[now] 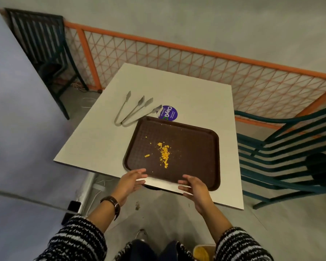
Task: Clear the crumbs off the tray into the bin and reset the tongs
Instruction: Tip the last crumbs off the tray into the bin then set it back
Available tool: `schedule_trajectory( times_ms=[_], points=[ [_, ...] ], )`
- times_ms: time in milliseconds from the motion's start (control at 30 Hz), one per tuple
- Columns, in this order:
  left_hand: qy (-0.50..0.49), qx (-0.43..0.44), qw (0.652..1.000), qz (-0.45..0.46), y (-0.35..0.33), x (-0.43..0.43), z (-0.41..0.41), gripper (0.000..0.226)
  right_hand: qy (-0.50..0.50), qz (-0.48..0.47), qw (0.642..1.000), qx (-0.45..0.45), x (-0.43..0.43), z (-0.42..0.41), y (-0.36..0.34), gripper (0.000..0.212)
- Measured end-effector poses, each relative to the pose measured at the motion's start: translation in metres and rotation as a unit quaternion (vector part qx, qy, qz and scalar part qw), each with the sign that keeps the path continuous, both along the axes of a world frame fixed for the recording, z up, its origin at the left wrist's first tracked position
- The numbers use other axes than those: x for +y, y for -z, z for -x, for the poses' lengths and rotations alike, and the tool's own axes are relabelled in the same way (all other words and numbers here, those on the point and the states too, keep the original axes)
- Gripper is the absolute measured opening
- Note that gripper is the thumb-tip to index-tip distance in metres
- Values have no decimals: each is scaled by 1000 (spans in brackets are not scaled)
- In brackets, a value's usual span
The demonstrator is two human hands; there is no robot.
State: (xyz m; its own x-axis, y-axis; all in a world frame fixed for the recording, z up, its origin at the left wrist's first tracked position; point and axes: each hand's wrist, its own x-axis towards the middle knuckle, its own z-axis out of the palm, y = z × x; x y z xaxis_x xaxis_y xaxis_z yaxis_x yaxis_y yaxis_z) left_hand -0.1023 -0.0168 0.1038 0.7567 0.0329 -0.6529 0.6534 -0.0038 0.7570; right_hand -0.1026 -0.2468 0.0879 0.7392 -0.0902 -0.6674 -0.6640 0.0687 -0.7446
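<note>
So the brown tray point(192, 147) is sat on the white tabletop point(94, 144) with its near edge pulled right up to the tabletop's front edge, which is probably why both hands are brought in low from that side: the edge can be gripped from there without reaching over the mess. The left hand point(130, 182) is held at the tray's near left corner and the right hand point(195, 187) further along the same edge. Fingers point(139, 176) on both hands are spread apart and slightly curled, nothing clamped yet. Whether the rim is actually touched can't be told from here; it looks like it's right at the fingertips.

The yellow crumbs point(164, 155) are piled roughly mid-tray, just beyond the fingers and between the two hands, with a few strays scattered off toward the left-hand side. Since they're kept central, the tray can likely be lifted level without anything being spilled, as long as it isn't tipped early.

Two pairs of metal tongs point(132, 112) are laid on the tabletop well beyond the left fingers, past the tray's far left corner, tips pointed away. They're left untouched, so the reset is presumably saved for after the dumping. A purple sticker point(168, 113) is half tucked under the tray's far edge.

No bin can be seen anywhere.
</note>
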Motion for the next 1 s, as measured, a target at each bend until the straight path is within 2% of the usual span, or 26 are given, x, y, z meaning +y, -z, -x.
schedule_trajectory(
  times_ms=[267,433,533,667,733,767,800,900,1000],
  points=[
    [6,9,1000,5,12,23,-46,34,-33,125,990,-57,-4,-91,15,24],
    [-5,13,1000,9,18,22,-71,33,-84,273,952,-108,-22,-177,22,24],
    [-22,31,999,15,23,21,-87,33,-143,360,913,-130,-30,-234,26,25],
    [-51,52,997,29,37,19,-100,28,-271,486,821,-130,-38,-290,50,37],
    [-59,57,996,34,45,19,-104,24,-343,518,774,-124,-41,-304,62,43],
    [-63,59,996,37,49,19,-104,23,-365,516,764,-129,-42,-307,68,43],
    [-68,60,995,40,53,19,-105,22,-371,506,767,-136,-43,-308,74,41],
    [-74,56,995,38,60,18,-107,23,-308,476,810,-148,-51,-301,86,30],
    [-79,43,995,42,61,16,-105,25,-269,487,819,-140,-64,-277,89,27]
  ],
)
